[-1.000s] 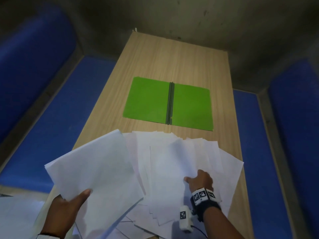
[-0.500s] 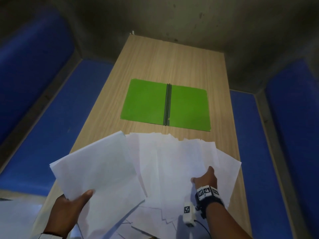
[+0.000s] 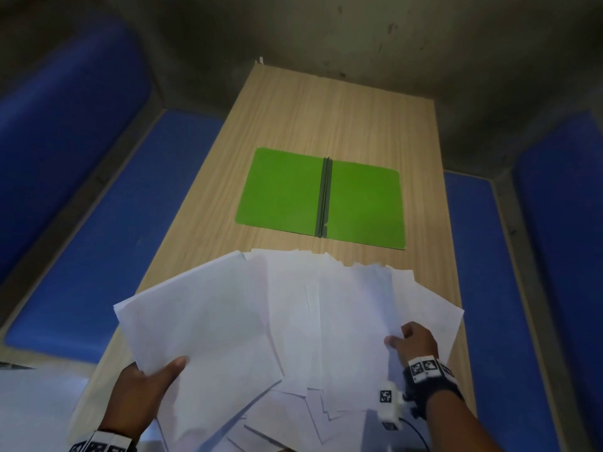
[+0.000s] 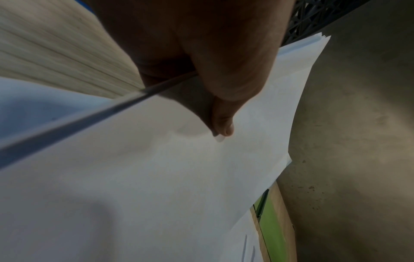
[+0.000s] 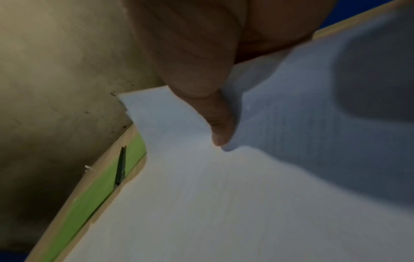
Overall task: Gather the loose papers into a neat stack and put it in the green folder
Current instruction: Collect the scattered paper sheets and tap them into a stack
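Several white papers (image 3: 310, 321) lie fanned over the near half of the wooden table (image 3: 326, 109). My left hand (image 3: 143, 389) grips a small stack of sheets (image 3: 195, 321) at its near corner, thumb on top, lifted off the table; the left wrist view shows the thumb (image 4: 221, 124) pressing on the stack (image 4: 156, 177). My right hand (image 3: 412, 342) pinches the edge of sheets at the right of the fan, the thumb (image 5: 219, 127) on the paper (image 5: 224, 195). The green folder (image 3: 321, 199) lies open flat beyond the papers, nothing on it.
Blue padded benches (image 3: 98, 239) run along both sides of the table, the right one (image 3: 483, 288) close to the table edge. A grey concrete wall (image 3: 326, 34) stands behind the table's far end. More white paper (image 3: 32, 409) shows at the bottom left.
My right hand has slid right across the fan to its right side and taken hold of sheets there. The left hand keeps its stack, nearly in the same place.
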